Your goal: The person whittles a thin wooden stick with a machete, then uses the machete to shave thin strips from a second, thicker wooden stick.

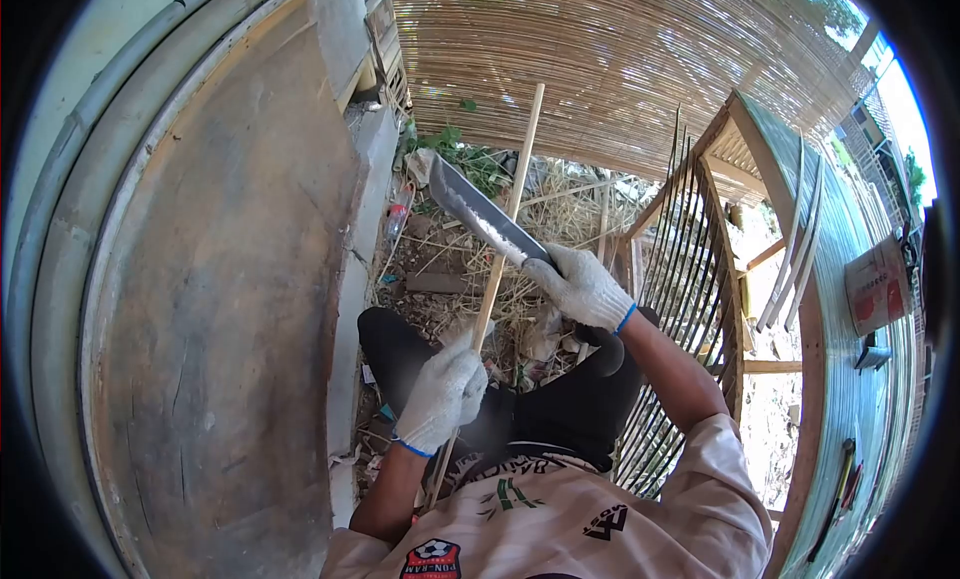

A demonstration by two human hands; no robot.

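Note:
My left hand (442,394), in a white knitted glove with a blue cuff, is wrapped round a long pale bamboo stick (517,184). The stick runs from beside my body up and away, leaning slightly right at its far end. In my right hand (583,287), gloved the same way, is a machete (478,217) with a broad dark blade and a bright worn edge. Its blade points up and left and crosses over the stick above my left hand. The machete's handle is mostly hidden in my grip.
Straw, shavings and litter cover the ground (440,259) between my knees. A large wooden board (230,279) stands at the left. On the right are a slatted bamboo rack (690,269) and a green-topped bench (850,399) bearing strips and a tin (878,284). A bamboo screen (600,69) hangs behind.

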